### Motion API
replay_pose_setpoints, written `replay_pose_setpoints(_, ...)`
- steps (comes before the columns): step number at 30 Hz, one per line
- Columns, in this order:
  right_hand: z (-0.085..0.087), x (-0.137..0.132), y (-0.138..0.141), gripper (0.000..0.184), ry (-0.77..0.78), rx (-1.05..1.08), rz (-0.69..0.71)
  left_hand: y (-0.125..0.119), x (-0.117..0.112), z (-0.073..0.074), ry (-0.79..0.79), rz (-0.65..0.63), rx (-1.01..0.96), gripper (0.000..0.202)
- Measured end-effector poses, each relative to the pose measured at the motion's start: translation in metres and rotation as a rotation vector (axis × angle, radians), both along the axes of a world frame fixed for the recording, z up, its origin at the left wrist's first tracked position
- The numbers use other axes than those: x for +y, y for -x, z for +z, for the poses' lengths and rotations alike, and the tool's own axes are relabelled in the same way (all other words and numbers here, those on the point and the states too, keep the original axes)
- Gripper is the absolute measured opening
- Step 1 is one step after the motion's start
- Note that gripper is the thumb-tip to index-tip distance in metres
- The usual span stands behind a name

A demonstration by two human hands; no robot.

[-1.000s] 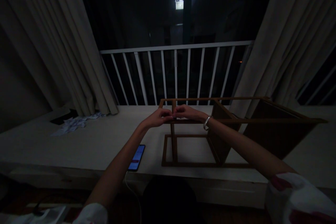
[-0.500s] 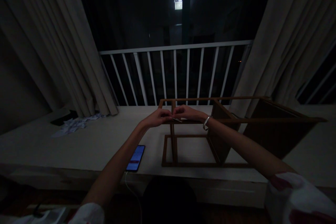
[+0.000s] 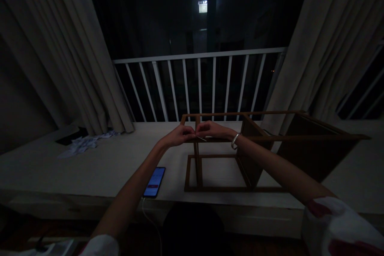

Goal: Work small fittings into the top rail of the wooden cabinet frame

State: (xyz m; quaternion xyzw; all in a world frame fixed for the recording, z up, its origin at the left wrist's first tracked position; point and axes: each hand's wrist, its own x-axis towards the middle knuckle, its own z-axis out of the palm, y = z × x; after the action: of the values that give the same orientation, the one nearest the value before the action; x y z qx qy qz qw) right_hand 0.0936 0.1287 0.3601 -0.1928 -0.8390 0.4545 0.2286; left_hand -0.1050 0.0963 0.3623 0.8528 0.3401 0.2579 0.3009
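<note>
Both hands meet over the upper rail of a brown wooden frame (image 3: 222, 189) with several shelves, which lies on its side on a white ledge. My left hand (image 3: 179, 135) is closed in a pinch at the rail's left end. A thin pale strip (image 3: 202, 139) juts out from its fingertips; the room is too dark to tell its kind. Right beside it, my right hand (image 3: 215, 129), a silver bracelet on the wrist, has thumb and finger pinched together, fingertips almost touching the left ones. Whatever lies between the right fingertips is too small to make out.
A lit phone (image 3: 154, 182) with a white cable (image 3: 150, 216) lies near the front edge of the ledge (image 3: 114, 172). Crumpled white papers (image 3: 82, 144) are at the left by the curtain (image 3: 75, 48). White railings (image 3: 199, 84) stand behind, before a dark window.
The pinched fingers have shifted very slightly at the rail, and the pale strip sits at a slightly different angle. The view has moved a little; the wooden frame stays in place.
</note>
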Motion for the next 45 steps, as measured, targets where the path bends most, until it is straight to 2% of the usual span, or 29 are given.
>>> replay_pose_setpoints(8,0.005,-0.004,-0.002,0.029,-0.008,0.044,0.089,0.002,0.0,-0.002,-0.047,0.006,-0.002,0.028)
replay_pose_setpoints(19,0.003,-0.008,-0.004,0.031,-0.009,-0.014,0.04,0.002,-0.003,0.001,-0.015,-0.014,0.003,0.031)
replay_pose_setpoints(33,0.008,-0.011,-0.001,0.032,-0.217,-0.017,-0.004,0.003,-0.003,0.0,-0.076,-0.03,0.03,0.028)
replay_pose_setpoints(37,0.008,-0.01,0.0,0.03,-0.251,0.002,-0.05,0.003,-0.001,-0.001,-0.06,-0.013,0.028,0.027)
replay_pose_setpoints(45,0.007,-0.007,0.0,0.032,-0.272,-0.006,-0.034,0.005,-0.004,0.004,0.037,-0.051,-0.024,0.021)
